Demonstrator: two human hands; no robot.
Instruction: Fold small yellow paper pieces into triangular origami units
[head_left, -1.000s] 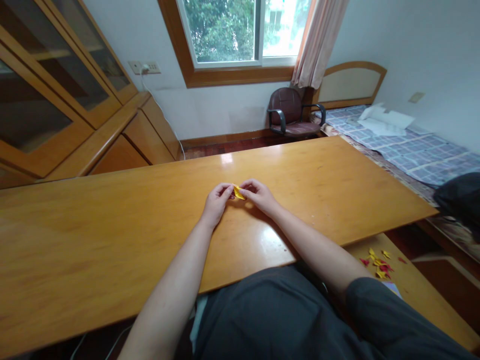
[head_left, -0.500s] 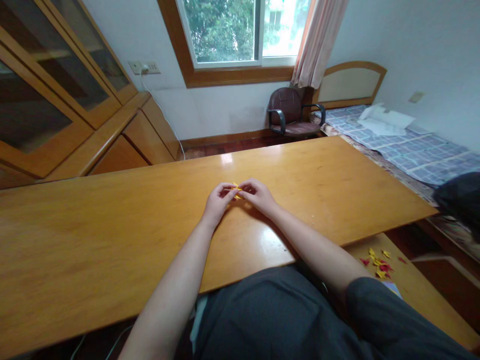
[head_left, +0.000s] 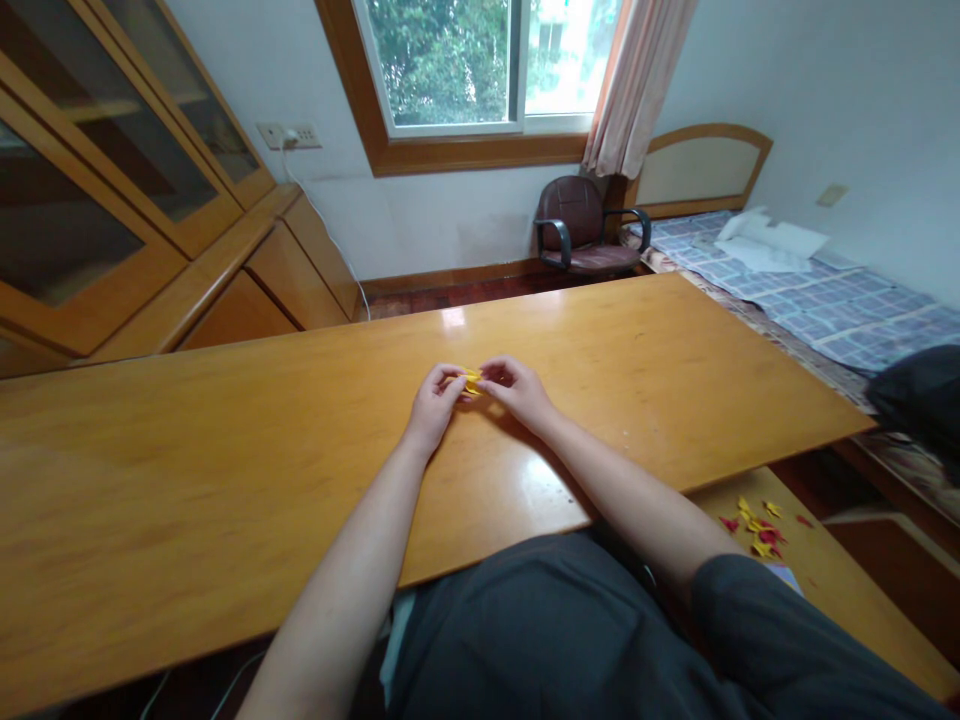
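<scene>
A small piece of folded yellow paper point(head_left: 472, 382) is held just above the wooden table point(head_left: 225, 470), between my two hands. My left hand point(head_left: 433, 408) pinches its left side between thumb and fingers. On the opposite side, the bent fingers and thumb of my right hand point(head_left: 519, 393) grip the paper's right end. Fingertips cover part of the paper, so its full shape is hidden. Both forearms reach forward over the table's near edge.
On a lower wooden surface point(head_left: 840, 590) at the right lie several small folded yellow and red paper pieces point(head_left: 766, 537). Beyond the table stand a brown armchair point(head_left: 574, 220) and a bed point(head_left: 847, 300). A glass-door cabinet point(head_left: 135, 150) is at the left.
The yellow paper looks more compact, and the thin points that stuck out above and between my fingers no longer show. My hands have barely moved.
</scene>
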